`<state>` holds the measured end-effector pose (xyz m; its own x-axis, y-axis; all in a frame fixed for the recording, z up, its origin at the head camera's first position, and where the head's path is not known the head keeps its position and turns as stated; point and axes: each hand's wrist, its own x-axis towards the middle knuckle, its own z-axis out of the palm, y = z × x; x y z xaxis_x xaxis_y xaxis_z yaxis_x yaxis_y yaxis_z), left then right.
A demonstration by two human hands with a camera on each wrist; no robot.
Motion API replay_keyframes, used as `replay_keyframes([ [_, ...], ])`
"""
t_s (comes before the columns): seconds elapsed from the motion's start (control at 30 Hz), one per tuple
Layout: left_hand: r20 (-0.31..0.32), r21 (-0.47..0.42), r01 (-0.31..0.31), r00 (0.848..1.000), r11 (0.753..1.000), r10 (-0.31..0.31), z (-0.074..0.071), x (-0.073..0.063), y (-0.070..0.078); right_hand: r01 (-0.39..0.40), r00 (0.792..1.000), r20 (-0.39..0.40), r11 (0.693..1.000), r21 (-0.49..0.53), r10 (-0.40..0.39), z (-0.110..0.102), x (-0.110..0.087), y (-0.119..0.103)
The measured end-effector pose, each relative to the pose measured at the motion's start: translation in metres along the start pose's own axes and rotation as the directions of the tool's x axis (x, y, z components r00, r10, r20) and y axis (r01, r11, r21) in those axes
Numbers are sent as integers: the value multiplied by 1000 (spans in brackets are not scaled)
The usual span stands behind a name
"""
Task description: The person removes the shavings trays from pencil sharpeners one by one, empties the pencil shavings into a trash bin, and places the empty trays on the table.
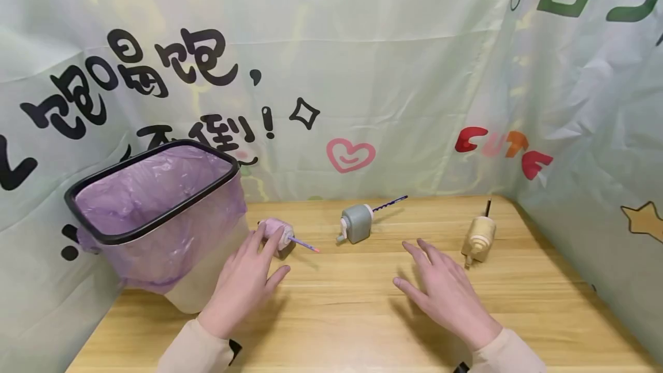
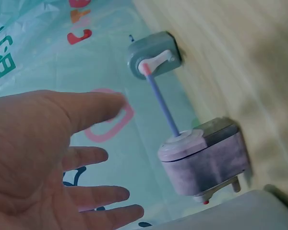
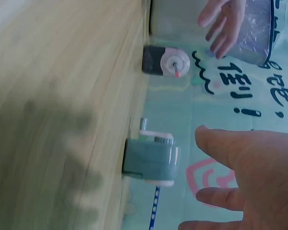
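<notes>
A purple hand-crank pencil sharpener stands on the table with a lilac pencil sticking out of its front. My left hand hovers by it with loosely spread fingers; the left wrist view shows a gap between them. A grey-green crank sharpener is at the middle back, and a dark blue dotted pencil juts from its far side. My right hand hangs over the table, fingers extended, holding nothing. To its right is a cream-yellow sharpener with a dark pencil in it.
A pale bin with a black rim and purple liner bag stands at the left, close to my left forearm. Behind the wooden table hangs a printed cloth, which also runs along the right side.
</notes>
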<state>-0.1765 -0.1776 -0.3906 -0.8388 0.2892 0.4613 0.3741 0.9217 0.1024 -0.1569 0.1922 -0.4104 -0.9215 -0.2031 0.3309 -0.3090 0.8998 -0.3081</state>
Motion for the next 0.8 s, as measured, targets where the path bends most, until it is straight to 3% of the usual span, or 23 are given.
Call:
replay_keyframes([
  [0.37, 4, 29, -68, 998, 997, 68, -2, 27, -8, 110, 993, -32, 994, -5, -110, 11, 1, -19],
  [0.57, 40, 23, -44, 998, 999, 43, 4, 40, -11, 150, 988, -41, 989, -4, -150, 16, -2, -25],
  [0.8, 91, 10, -5, 996, 1000, 4, 10, 52, -10, 160, 987, 3, 987, 1, -160, 21, -4, -29],
])
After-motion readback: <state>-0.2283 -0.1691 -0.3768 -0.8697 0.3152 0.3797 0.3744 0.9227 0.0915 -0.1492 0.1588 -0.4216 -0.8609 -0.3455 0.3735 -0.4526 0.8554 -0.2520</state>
